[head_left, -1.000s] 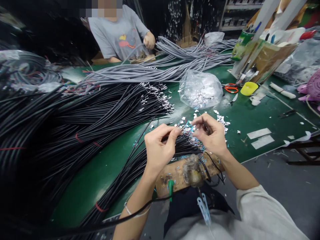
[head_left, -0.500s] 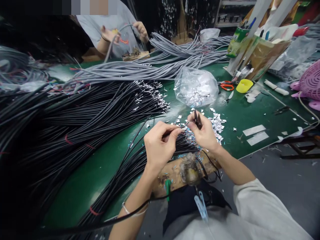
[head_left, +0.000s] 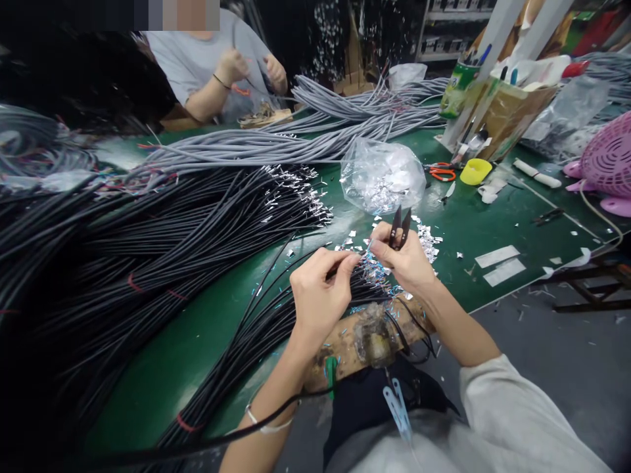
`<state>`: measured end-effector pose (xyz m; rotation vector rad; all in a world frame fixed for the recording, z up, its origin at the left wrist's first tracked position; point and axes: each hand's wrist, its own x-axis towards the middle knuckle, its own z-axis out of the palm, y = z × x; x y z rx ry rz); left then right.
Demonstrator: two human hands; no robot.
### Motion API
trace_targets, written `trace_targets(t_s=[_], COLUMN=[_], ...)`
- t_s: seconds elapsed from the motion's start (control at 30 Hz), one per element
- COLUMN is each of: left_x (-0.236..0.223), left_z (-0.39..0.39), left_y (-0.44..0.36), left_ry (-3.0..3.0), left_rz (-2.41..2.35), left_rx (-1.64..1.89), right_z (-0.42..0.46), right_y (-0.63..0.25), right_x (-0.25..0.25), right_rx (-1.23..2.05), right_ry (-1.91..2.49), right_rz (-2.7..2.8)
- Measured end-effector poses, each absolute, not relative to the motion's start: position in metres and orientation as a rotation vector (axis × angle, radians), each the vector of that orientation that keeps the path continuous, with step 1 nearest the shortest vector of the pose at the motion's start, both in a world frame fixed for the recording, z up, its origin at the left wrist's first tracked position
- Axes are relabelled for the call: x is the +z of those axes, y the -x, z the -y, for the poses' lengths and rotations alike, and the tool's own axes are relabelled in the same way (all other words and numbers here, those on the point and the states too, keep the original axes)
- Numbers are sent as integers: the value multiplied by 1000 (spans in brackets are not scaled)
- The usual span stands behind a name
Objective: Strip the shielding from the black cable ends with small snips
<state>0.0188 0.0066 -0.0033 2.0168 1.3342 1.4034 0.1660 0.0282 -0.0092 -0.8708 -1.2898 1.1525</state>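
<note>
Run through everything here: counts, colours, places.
Snips: one, black, in right grip
Wires: count, colour unclear, at left grip
Dark cables: many, black, left, centre
Pale cables: many, grey, back
Bag: one, clear, beyond snips
Scraps: many, silver, near right grip
Scissors: one, orange, right of bag
Oval item: one, yellow, beside scissors
Strips: two, whitish, right side
Slotted item: one, pink, right edge
Can: one, green, upper right
Board: one, brown, lower centre
Clip: one, blue, bottom centre
Table: one, green, under dark cables
Person: one, grey shirt, across table
Left grip: one, bare, pinching wires
Right grip: one, bare, holding snips
</note>
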Motion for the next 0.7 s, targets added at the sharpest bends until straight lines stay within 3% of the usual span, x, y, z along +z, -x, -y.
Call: trace_targets(t_s=[0.1,0.17,0.27,0.33,0.47,0.7], left_x=[-2,-1,-1,-1,-2,-2], left_z=[-7,-7,-5,-5,-8,-9], left_y=[-19,-19,-19,-19,-19,-17], left_ry=[-1910,-1767,-1629,-1552,-1438,-1579], left_rz=[-1230,-1180,-1154,-1146,-1138,-1246], left_rx=[1252,1158,1090,1099,1191,1416], right_z=[-27,-28,-32,-35,-30,-17], right_y=[-163,-168,-186,-195,-189,-173], right_x=[-13,-12,-8,-5,-3,0], right_rx=[1305,1000,288,77,425,439], right_ry=[774,865,1078,1130,1083,936], right_rz=[1317,1411,1281,1043,1379,1597])
